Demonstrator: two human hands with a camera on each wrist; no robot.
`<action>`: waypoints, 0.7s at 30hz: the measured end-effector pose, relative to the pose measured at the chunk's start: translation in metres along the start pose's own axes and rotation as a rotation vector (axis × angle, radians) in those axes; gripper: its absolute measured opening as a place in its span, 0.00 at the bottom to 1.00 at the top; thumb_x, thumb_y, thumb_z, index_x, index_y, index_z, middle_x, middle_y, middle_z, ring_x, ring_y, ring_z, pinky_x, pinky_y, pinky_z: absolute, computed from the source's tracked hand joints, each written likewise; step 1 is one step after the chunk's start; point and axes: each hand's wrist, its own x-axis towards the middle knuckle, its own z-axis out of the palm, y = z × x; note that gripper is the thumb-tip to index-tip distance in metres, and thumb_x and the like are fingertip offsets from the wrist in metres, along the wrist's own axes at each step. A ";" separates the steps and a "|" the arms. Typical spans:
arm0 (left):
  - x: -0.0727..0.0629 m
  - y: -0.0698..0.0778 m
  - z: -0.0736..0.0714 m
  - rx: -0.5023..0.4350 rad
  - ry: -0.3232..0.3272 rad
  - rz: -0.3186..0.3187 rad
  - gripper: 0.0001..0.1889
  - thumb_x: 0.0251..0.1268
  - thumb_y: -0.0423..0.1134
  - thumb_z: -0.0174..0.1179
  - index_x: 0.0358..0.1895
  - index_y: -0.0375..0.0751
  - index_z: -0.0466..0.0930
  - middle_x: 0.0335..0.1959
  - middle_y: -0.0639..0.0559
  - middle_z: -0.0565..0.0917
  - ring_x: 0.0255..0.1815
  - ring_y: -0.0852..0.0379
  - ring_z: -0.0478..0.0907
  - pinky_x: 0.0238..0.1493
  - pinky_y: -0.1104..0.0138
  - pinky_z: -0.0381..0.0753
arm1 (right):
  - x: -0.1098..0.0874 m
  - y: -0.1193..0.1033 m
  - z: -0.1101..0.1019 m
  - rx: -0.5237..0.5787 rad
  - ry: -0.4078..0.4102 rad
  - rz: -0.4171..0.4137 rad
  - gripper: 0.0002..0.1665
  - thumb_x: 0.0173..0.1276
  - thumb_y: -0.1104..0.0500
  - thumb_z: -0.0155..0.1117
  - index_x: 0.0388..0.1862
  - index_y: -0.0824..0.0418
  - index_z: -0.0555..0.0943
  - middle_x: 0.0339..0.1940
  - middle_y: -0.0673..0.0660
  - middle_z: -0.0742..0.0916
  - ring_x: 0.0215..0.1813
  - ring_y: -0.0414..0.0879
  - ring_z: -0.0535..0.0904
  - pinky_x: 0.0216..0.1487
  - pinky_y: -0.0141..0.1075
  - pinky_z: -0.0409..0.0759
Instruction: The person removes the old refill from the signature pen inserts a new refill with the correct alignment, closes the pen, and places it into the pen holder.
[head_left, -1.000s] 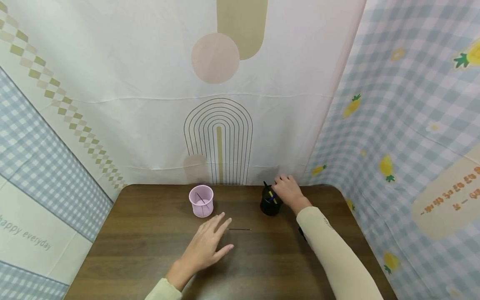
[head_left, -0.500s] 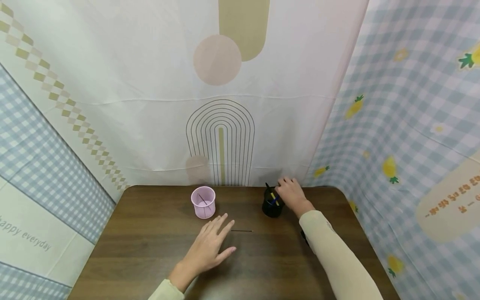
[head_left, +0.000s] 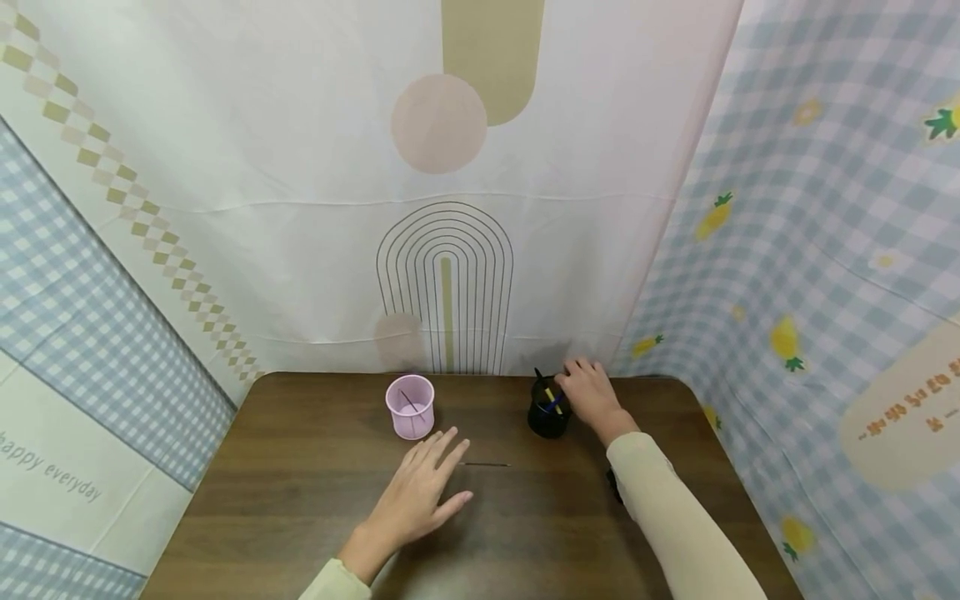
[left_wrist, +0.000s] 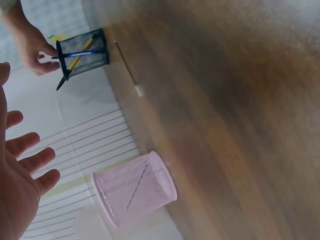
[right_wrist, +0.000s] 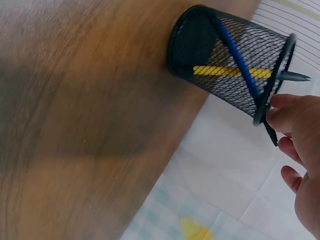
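My right hand (head_left: 590, 392) is at the rim of a black mesh pen holder (head_left: 545, 423) at the back right of the table. Its thumb and finger pinch the upper end of a blue pen (right_wrist: 236, 55) leaning in that holder. A yellow pen (right_wrist: 220, 71) with a dark tip stands inside too. Left of it, a pink mesh pen holder (head_left: 411, 423) contains one thin dark stick (left_wrist: 137, 186). My left hand (head_left: 416, 496) hovers with fingers spread, holding nothing. Beyond its fingertips, a thin dark stick (head_left: 487, 464) with a pale end (left_wrist: 139, 90) lies on the wood.
The brown wooden table (head_left: 525, 542) ends at the back against a pale printed cloth (head_left: 315, 267). Blue checked cloth (head_left: 750, 275) hangs at the right side. A small dark object (head_left: 614, 485) shows beside the right sleeve.
The whole head view has shifted slightly, so everything sits a little lower and to the right. Both hands keep nearly the same place, and the pen holders stay put.
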 end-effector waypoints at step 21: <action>0.022 -0.015 -0.029 0.039 0.138 -0.132 0.35 0.68 0.54 0.65 0.72 0.40 0.72 0.68 0.33 0.77 0.67 0.33 0.76 0.65 0.41 0.75 | -0.059 -0.007 -0.042 0.305 0.557 0.109 0.10 0.65 0.61 0.73 0.46 0.59 0.88 0.48 0.60 0.86 0.52 0.62 0.81 0.46 0.58 0.78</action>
